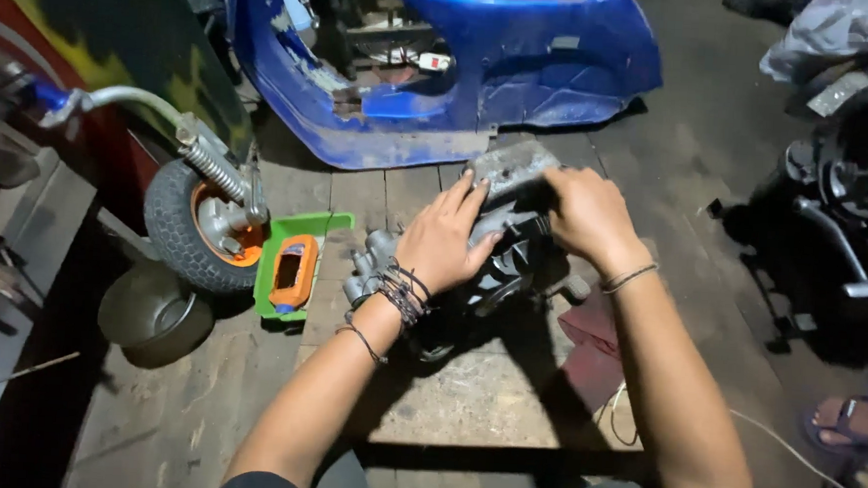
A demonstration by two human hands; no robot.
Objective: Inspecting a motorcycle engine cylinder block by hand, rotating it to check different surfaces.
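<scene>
Both hands, left (441, 242) and right (584, 214), grip the grey engine (499, 239) on the wooden floor (466, 394); a green tray (292, 261) lies just left.

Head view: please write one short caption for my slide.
Left hand and right hand grip a grey engine block on wooden planks.

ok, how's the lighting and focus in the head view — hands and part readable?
Head view: light falls centrally, so the left hand, right hand and grey metal engine part read sharply; the blue scooter body shows mild glare; corners fall into deep shadow, swallowing the dark machinery at right.
</scene>
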